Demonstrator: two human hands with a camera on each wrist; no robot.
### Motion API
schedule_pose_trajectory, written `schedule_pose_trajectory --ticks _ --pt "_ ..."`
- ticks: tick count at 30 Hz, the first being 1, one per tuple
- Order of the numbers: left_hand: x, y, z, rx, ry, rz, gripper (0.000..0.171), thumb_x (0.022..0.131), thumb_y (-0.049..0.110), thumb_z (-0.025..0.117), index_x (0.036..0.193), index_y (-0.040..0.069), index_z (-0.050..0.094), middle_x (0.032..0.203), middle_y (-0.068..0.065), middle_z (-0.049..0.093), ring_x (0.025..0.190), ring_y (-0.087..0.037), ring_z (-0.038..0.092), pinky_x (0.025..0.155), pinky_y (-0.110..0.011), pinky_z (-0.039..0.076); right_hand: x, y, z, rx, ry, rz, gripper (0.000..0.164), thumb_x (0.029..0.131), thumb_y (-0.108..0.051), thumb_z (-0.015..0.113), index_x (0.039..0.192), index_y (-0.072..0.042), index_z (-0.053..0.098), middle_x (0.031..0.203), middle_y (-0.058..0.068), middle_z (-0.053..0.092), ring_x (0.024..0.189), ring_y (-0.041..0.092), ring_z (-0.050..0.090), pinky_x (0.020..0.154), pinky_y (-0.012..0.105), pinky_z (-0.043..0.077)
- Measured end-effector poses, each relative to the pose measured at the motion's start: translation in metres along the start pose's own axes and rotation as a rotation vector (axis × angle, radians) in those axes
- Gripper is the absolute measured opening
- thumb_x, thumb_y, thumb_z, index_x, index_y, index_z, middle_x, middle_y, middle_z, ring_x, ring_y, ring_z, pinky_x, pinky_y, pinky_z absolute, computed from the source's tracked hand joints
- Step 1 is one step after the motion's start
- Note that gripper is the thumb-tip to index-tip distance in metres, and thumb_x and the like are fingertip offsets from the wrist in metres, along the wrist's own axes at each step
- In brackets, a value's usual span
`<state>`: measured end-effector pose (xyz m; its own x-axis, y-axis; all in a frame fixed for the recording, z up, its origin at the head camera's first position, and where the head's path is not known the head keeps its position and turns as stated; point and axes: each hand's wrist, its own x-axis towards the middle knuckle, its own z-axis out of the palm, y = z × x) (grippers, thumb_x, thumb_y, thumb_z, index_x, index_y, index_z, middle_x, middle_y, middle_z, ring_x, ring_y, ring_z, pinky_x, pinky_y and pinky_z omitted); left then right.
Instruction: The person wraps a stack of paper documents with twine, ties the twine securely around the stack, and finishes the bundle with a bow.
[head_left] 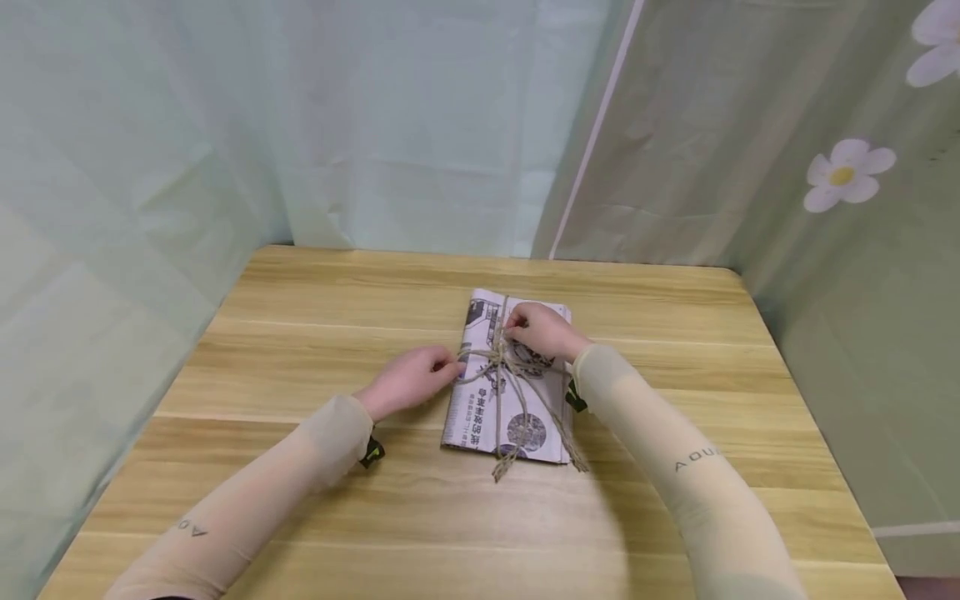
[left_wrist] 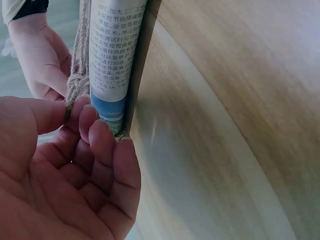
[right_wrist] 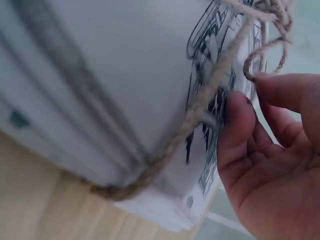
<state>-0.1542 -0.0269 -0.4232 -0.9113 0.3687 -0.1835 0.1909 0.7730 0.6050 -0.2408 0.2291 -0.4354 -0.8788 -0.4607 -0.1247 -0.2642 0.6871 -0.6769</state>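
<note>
A flat bundle wrapped in printed newspaper (head_left: 470,408) lies on the table, bound crosswise with brown twine (head_left: 498,408). The twine meets in a bow-like knot with loops on the upper face, and two frayed tails hang over the near edge. At the bundle's left side, my left hand (head_left: 416,377) pinches a loop of the twine between thumb and index finger; the left wrist view shows this twine (left_wrist: 70,102) close up. Above the knot, my right hand (head_left: 546,329) bends over the bundle. Its thumb and fingertips pinch a small twine loop (right_wrist: 248,64).
The bundle rests on a wood-grain table (head_left: 315,500), whose far edge meets a pale curtain (head_left: 420,150). Another curtain with white flowers (head_left: 847,177) hangs at the right. Both forearms, in light sleeves (head_left: 277,475), reach over the table's front.
</note>
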Motion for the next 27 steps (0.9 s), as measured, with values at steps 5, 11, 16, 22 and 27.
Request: schedule_pose_trajectory --ticks 5,11,16,22,27 --pt "-0.003 -0.003 -0.002 -0.034 -0.002 0.000 0.028 0.105 0.038 0.056 0.092 0.017 0.070 0.079 -0.003 0.062 0.069 -0.018 0.054 0.064 -0.035 0.047 -0.004 0.006 -0.003 0.246 0.022 0.063 0.015 0.104 -0.013 0.059 0.113 -0.002 0.064 0.094 0.011 0.066 0.077 0.020 0.061 0.070 0.033 0.055" --pt "-0.008 -0.004 -0.002 -0.046 -0.011 0.020 0.029 0.106 0.036 0.056 0.090 0.014 0.068 0.074 -0.001 0.057 0.064 -0.018 0.051 0.059 -0.035 0.045 -0.007 0.011 -0.005 0.373 0.007 0.097 0.026 0.102 -0.020 0.066 0.119 -0.002 0.073 0.087 0.009 0.068 0.072 0.017 0.059 0.066 0.029 0.052" --pt "-0.012 -0.003 0.000 -0.042 -0.009 0.037 0.029 0.106 0.035 0.056 0.090 0.014 0.067 0.072 -0.001 0.055 0.063 -0.017 0.050 0.058 -0.035 0.044 -0.007 0.010 -0.007 0.524 0.022 0.160 0.029 0.103 -0.021 0.065 0.113 0.006 0.071 0.087 0.011 0.069 0.074 0.017 0.064 0.071 0.029 0.058" --pt "-0.015 -0.001 0.004 -0.009 -0.021 0.064 0.027 0.106 0.034 0.056 0.086 0.015 0.062 0.073 -0.001 0.054 0.065 -0.017 0.049 0.060 -0.034 0.045 -0.006 0.014 -0.009 0.791 0.029 0.308 0.023 0.105 -0.015 0.059 0.108 0.006 0.064 0.082 0.011 0.067 0.068 0.018 0.065 0.066 0.028 0.059" --pt "-0.018 0.004 0.007 -0.001 -0.030 0.078 0.026 0.106 0.034 0.057 0.085 0.018 0.060 0.073 0.000 0.055 0.065 -0.016 0.050 0.060 -0.034 0.045 -0.005 0.014 -0.007 0.858 0.091 0.348 0.019 0.106 -0.013 0.056 0.105 0.005 0.063 0.078 0.008 0.064 0.064 0.016 0.061 0.060 0.026 0.055"
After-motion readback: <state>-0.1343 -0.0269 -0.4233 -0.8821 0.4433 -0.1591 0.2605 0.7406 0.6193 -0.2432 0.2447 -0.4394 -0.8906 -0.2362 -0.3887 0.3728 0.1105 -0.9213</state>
